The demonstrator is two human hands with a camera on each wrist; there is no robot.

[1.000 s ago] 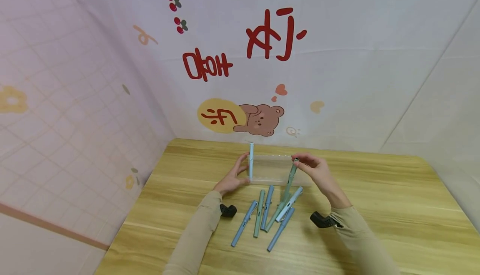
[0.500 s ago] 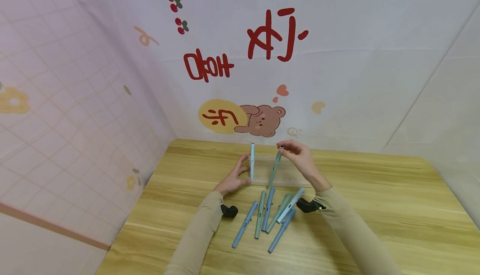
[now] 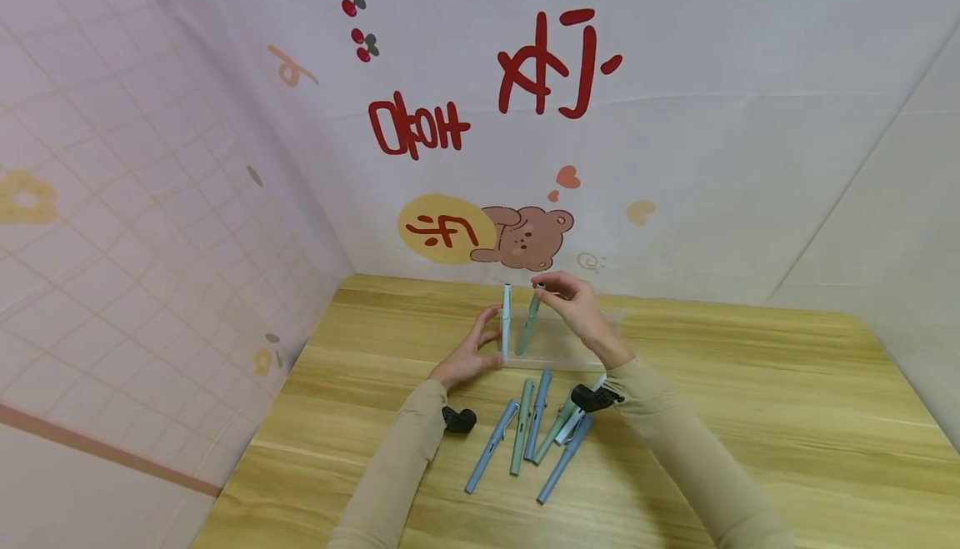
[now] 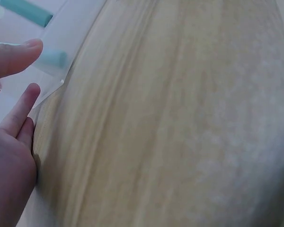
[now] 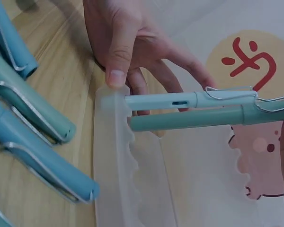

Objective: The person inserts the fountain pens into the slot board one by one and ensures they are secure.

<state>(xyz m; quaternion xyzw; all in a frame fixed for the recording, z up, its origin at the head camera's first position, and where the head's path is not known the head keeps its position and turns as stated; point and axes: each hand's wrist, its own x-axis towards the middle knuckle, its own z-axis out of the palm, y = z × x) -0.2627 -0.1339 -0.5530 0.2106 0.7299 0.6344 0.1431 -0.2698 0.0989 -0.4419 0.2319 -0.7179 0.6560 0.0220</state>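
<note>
A frosted clear pen rack (image 3: 558, 357) with scalloped edges stands towards the table's back. My left hand (image 3: 468, 355) grips its left end, the thumb on the front corner and the other fingers spread behind. A pale blue fountain pen (image 3: 506, 324) stands upright in the rack beside that hand. With my right hand (image 3: 579, 309) I pinch a green fountain pen (image 3: 529, 326) by its cap end. In the right wrist view, the green pen's lower end (image 5: 139, 124) is right at the scalloped front edge, alongside the pale blue pen (image 5: 161, 101).
Several loose fountain pens lie in front of the rack, among them a blue pen (image 3: 491, 449), a green pen (image 3: 521, 432) and another blue pen (image 3: 562, 464). Some overlap. A printed cloth wall (image 3: 690, 224) rises behind the wooden table (image 3: 750, 416).
My right hand has carried the green pen left from the rack's right part to beside the pale blue pen, turning it more upright. My left hand stays at the rack's end.
</note>
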